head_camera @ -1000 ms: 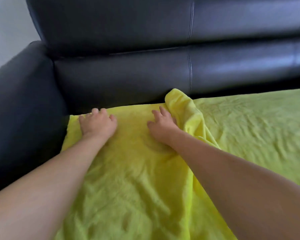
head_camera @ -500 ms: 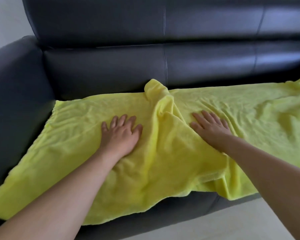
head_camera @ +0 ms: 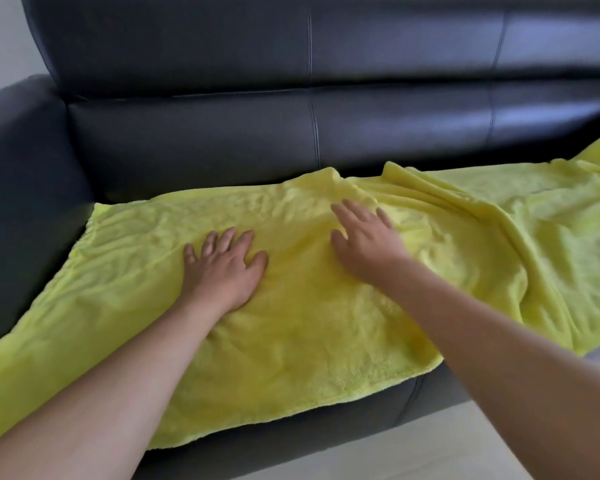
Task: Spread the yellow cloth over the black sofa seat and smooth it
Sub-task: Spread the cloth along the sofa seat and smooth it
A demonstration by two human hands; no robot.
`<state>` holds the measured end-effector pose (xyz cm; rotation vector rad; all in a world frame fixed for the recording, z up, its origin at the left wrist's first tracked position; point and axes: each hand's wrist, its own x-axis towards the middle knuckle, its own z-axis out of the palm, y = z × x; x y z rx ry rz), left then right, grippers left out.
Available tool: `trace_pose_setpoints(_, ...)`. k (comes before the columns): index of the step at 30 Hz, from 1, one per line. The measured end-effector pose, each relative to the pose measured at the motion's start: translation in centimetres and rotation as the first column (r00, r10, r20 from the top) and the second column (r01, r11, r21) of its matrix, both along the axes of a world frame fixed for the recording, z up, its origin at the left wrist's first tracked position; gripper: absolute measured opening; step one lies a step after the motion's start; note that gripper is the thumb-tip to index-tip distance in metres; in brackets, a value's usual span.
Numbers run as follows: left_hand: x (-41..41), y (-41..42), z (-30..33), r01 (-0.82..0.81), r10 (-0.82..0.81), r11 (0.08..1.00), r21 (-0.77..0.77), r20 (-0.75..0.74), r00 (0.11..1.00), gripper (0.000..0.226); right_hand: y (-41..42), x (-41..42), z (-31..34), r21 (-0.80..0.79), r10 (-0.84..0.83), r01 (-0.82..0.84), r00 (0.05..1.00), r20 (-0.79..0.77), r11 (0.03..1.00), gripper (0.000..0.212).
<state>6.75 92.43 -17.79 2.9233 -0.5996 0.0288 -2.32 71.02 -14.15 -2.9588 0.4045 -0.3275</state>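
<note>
We're in the smoothing step: the yellow cloth (head_camera: pixel 291 323) is already laid across the black sofa seat (head_camera: pixel 361 417), back edge near the backrest (head_camera: pixel 222 140), front edge hanging over the seat's front, left edge just beside the armrest (head_camera: pixel 21 188). The left stretch looks mostly flat, fine ripples only. To the right of our hands a long fold ridge (head_camera: pixel 499 244) runs from the back edge toward the front, and the far-right end is bunched up against the backrest. Left hand (head_camera: pixel 222 268): palm down flat on the cloth, fingers straight and slightly spread, gripping nothing. Right hand (head_camera: pixel 364 240): also palm down, fingers extended and fanned, fingertips near the small hump at the back edge; looks like it's touching the cloth, but motion blur means we can't tell how firmly. Neither hand pinches fabric. Next move, our call: hold the left hand as anchor, sweep the right flat palm outward to the right across the ridge, pushing slack toward the far end. Risk: dragging the whole cloth off the front edge instead of flattening it.
</note>
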Motion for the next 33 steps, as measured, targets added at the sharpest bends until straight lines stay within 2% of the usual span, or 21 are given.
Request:
trace_pose_setpoints(2,-0.1,0.0,0.2,-0.007,0.007,1.0,0.001,-0.006,1.0,0.063,3.5,0.2,-1.5,0.09,0.112,-0.106,0.992,-0.065,0.99,0.056)
trace_pose_setpoints(4,-0.2,0.0,0.3,-0.005,0.005,1.0,-0.001,-0.003,1.0,0.063,2.9,0.1,-2.5,0.088,0.108,-0.098,0.987,-0.121,0.991,0.057)
trace_pose_setpoints(8,-0.1,0.1,0.1,0.002,-0.002,1.0,-0.003,-0.003,1.0,0.065,-2.8,-0.9,-2.2,0.07,-0.06,0.078,0.97,-0.235,0.995,0.061)
trace_pose_setpoints(10,-0.2,0.0,0.2,0.003,-0.003,1.0,-0.004,-0.026,1.0,0.065,-4.5,-1.1,-1.7,-0.002,-0.164,0.17,0.945,-0.283,0.985,0.062)
trace_pose_setpoints(12,-0.5,0.2,0.7,0.016,-0.017,0.999,-0.033,-0.017,1.0,0.063,-3.2,-1.3,-1.1,-0.113,-0.183,0.164,0.966,-0.183,0.98,0.06)
trace_pose_setpoints(14,-1.8,1.0,1.6,0.097,-0.09,0.99,-0.103,0.065,0.994,0.058,0.1,-2.2,-0.6,-0.173,-0.019,0.025,0.999,0.037,0.985,0.05)
trace_pose_setpoints(16,-3.8,3.1,2.9,0.256,-0.247,0.955,-0.151,0.078,0.966,0.049,3.6,-4.3,0.1,-0.122,0.277,-0.26,0.949,0.148,0.958,0.041)
trace_pose_setpoints(18,-5.6,5.7,4.1,0.361,-0.364,0.92,-0.151,0.01,0.931,0.032,5.8,-6.3,-0.1,-0.115,0.505,-0.497,0.861,0.056,0.86,0.04)
trace_pose_setpoints(19,-6.2,6.9,4.5,0.366,-0.37,0.921,-0.134,-0.003,0.929,0.025,6.1,-6.7,-0.2,-0.118,0.535,-0.534,0.844,-0.02,0.837,0.039)
trace_pose_setpoints(21,-6.0,8.8,5.0,0.272,-0.271,0.956,-0.107,0.024,0.962,0.026,6.4,-5.9,-0.3,-0.082,0.449,-0.451,0.892,-0.048,0.889,0.036)
trace_pose_setpoints(23,-4.5,9.4,5.1,0.086,-0.086,0.992,-0.091,0.008,0.996,0.035,6.3,-4.1,0.2,0.069,0.226,-0.226,0.974,0.014,0.972,0.037)
trace_pose_setpoints(25,-2.6,10.0,4.8,-0.064,0.055,0.989,-0.13,-0.071,0.996,0.035,6.5,-2.0,1.0,0.18,0.069,-0.061,0.997,-0.035,0.982,0.042)
trace_pose_setpoints(29,-0.3,10.1,3.8,-0.02,0.016,0.994,-0.111,-0.037,0.999,0.012,7.5,0.8,1.2,0.087,0.057,-0.042,0.983,-0.174,0.995,0.022)
trace_pose_setpoints(31,0.1,10.0,3.7,-0.009,0.007,0.995,-0.104,-0.02,1.0,0.013,7.5,1.6,1.2,0.113,0.025,-0.004,0.982,-0.186,0.994,0.014)
trace_pose_setpoints(33,0.5,9.9,4.0,-0.031,0.025,0.991,-0.132,-0.047,0.999,0.014,7.2,2.4,1.2,0.123,0.007,0.019,0.978,-0.208,0.992,0.014)
